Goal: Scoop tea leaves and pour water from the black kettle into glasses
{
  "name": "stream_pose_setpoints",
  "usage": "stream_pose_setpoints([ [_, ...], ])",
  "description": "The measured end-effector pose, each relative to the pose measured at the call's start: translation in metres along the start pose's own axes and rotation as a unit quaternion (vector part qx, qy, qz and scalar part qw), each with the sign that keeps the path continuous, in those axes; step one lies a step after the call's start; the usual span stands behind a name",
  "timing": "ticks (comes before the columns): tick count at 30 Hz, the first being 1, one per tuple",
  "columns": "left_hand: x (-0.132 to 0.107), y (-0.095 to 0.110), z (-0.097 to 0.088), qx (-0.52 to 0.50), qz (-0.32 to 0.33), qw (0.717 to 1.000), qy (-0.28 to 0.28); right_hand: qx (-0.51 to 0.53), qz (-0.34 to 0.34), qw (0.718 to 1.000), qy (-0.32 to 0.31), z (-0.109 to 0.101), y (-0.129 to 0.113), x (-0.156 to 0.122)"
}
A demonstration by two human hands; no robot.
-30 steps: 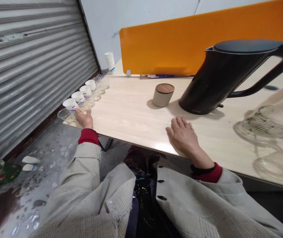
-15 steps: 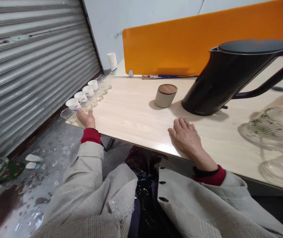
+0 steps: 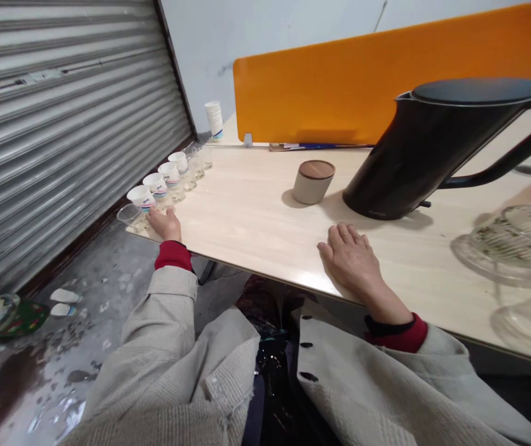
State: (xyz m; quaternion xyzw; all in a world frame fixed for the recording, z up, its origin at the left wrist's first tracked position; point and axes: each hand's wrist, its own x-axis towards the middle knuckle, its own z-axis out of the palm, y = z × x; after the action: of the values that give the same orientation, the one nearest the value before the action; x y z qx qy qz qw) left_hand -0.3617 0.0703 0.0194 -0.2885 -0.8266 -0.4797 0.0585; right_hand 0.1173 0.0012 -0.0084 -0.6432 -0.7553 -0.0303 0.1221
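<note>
Open, empty L hand point(image 3: 165, 224) flat at front-left corner of table point(image 3: 246, 198), just beside paper cups point(image 3: 140, 197). Open, empty R hand point(image 3: 351, 257) flat near front edge, in front of black kettle point(image 3: 409, 161).

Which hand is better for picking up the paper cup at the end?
Probably the left hand: it rests right beside the row of paper cups, while the right hand lies farther away, near the black kettle.
</note>
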Motion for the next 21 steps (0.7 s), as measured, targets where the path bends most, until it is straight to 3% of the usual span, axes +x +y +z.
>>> stream_pose_setpoints([
  [9, -0.0002, 0.0003, 0.0003, 0.004, -0.001, 1.000, 0.005, 0.016, -0.003, 1.000, 0.024, 0.0068, 0.0029, 0.0010],
  [21, -0.0007, -0.0017, -0.0031, -0.009, 0.031, 0.999, -0.010, 0.023, 0.006, 1.000, -0.003, 0.0007, -0.0003, 0.0019],
])
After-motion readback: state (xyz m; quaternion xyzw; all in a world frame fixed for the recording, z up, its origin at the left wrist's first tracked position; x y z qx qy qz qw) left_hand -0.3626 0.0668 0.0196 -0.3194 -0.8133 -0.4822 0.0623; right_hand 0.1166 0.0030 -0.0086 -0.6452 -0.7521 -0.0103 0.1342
